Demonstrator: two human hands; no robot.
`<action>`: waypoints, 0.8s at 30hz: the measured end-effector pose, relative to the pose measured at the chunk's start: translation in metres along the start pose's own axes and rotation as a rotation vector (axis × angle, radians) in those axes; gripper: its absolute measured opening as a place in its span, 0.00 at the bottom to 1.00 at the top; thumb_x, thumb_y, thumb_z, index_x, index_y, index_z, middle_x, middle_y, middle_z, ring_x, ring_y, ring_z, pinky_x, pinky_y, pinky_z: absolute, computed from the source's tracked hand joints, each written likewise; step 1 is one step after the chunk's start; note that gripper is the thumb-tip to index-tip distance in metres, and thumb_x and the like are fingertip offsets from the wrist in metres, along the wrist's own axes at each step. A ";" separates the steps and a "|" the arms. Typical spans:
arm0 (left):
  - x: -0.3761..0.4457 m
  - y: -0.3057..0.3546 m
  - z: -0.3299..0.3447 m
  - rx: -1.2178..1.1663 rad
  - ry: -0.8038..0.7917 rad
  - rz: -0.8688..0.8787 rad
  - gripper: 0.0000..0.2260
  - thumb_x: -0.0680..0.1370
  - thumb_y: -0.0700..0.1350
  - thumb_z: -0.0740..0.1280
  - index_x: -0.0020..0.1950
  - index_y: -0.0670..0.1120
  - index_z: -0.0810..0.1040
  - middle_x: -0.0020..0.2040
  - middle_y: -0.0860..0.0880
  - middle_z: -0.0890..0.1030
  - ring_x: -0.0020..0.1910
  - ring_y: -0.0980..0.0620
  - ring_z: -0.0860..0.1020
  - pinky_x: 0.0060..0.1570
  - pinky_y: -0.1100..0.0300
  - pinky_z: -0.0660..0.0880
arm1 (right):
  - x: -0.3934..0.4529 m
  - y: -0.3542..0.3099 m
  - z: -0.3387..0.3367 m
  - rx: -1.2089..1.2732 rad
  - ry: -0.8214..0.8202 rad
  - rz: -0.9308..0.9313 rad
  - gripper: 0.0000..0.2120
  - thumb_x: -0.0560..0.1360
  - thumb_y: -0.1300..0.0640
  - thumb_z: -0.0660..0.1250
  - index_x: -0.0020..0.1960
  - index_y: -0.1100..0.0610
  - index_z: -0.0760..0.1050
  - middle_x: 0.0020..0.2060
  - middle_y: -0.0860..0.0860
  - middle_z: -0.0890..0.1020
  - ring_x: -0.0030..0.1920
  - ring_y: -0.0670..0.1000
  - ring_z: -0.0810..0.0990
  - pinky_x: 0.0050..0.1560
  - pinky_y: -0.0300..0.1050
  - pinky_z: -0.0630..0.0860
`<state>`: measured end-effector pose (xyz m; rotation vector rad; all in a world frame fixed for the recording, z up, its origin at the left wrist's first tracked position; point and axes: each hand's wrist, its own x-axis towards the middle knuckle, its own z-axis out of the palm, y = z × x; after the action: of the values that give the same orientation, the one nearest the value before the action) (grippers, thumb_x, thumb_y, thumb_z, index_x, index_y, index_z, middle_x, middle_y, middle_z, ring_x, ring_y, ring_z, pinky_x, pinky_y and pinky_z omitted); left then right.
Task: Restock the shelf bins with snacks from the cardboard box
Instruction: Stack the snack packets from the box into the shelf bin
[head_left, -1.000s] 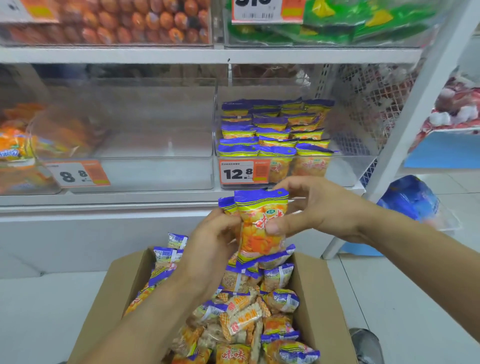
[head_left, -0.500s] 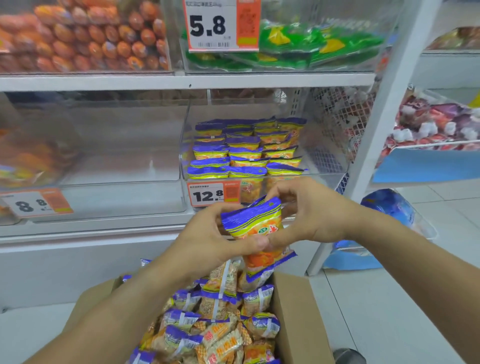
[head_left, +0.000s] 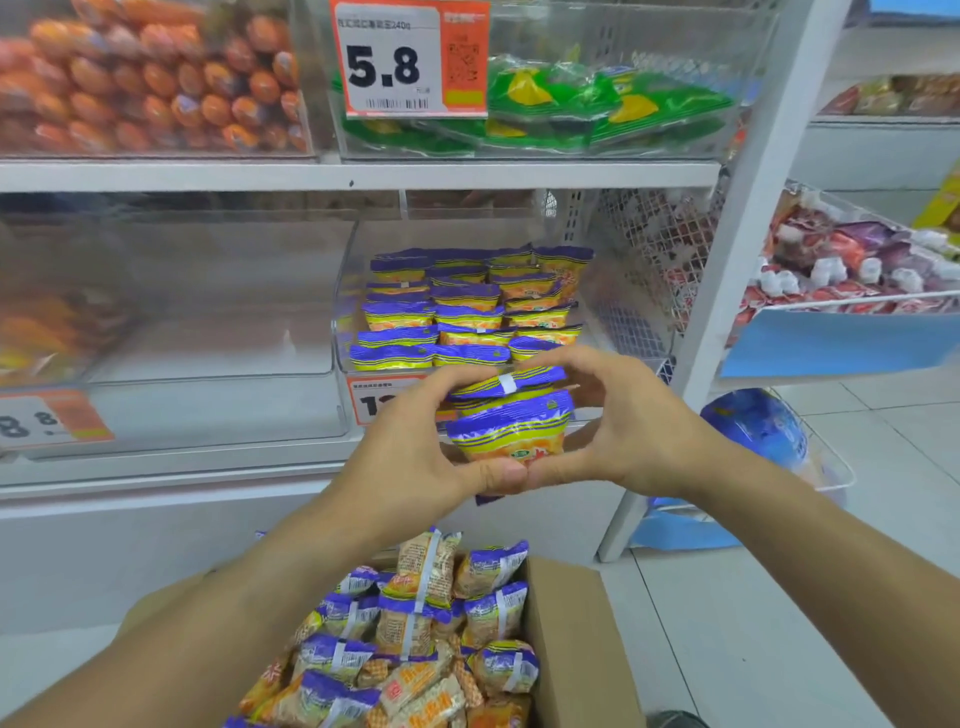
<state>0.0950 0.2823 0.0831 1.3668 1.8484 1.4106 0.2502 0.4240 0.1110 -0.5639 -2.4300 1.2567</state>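
Observation:
A small stack of snack packets (head_left: 511, 423), purple and yellow on top and orange below, is held flat between both hands. My left hand (head_left: 415, 457) grips its left side and my right hand (head_left: 631, 431) its right side, thumbs meeting underneath. The stack hovers just in front of the clear shelf bin (head_left: 613, 291), where rows of the same packets (head_left: 457, 312) stand. Below, the open cardboard box (head_left: 571, 639) holds several more packets (head_left: 415, 639).
An empty clear bin (head_left: 208, 332) sits left of the target bin. The upper shelf (head_left: 358, 174) carries orange sausages (head_left: 156, 78) and green packs (head_left: 597, 104). A white upright post (head_left: 748, 218) stands right, with a neighbouring rack (head_left: 857, 270) and a blue bag (head_left: 758, 426) beyond it.
Both hands have lifted the packets out of the box, turned them from upright to flat, and carried them up toward the bin's front edge. My view has tilted upward.

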 end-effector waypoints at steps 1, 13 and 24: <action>0.000 0.002 0.000 -0.012 -0.014 -0.006 0.36 0.60 0.52 0.81 0.67 0.55 0.75 0.57 0.60 0.80 0.55 0.62 0.81 0.47 0.61 0.81 | -0.001 -0.001 0.000 0.004 0.005 -0.001 0.38 0.57 0.58 0.87 0.63 0.49 0.76 0.50 0.41 0.84 0.54 0.44 0.84 0.48 0.51 0.84; 0.039 0.030 -0.009 0.275 -0.154 0.064 0.43 0.55 0.57 0.84 0.68 0.61 0.73 0.60 0.63 0.77 0.56 0.69 0.75 0.53 0.72 0.73 | -0.002 0.003 -0.025 0.066 0.031 -0.062 0.32 0.61 0.61 0.84 0.63 0.51 0.80 0.50 0.44 0.87 0.50 0.48 0.86 0.48 0.38 0.81; 0.106 0.039 0.015 0.139 0.007 0.205 0.28 0.62 0.47 0.84 0.58 0.53 0.78 0.48 0.59 0.83 0.44 0.65 0.81 0.45 0.72 0.74 | 0.026 0.015 -0.067 0.142 0.122 -0.148 0.28 0.67 0.56 0.77 0.66 0.53 0.77 0.58 0.47 0.85 0.60 0.44 0.82 0.63 0.38 0.75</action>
<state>0.0801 0.3831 0.1344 1.6626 1.8857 1.4070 0.2625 0.4908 0.1387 -0.4007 -2.2185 1.2812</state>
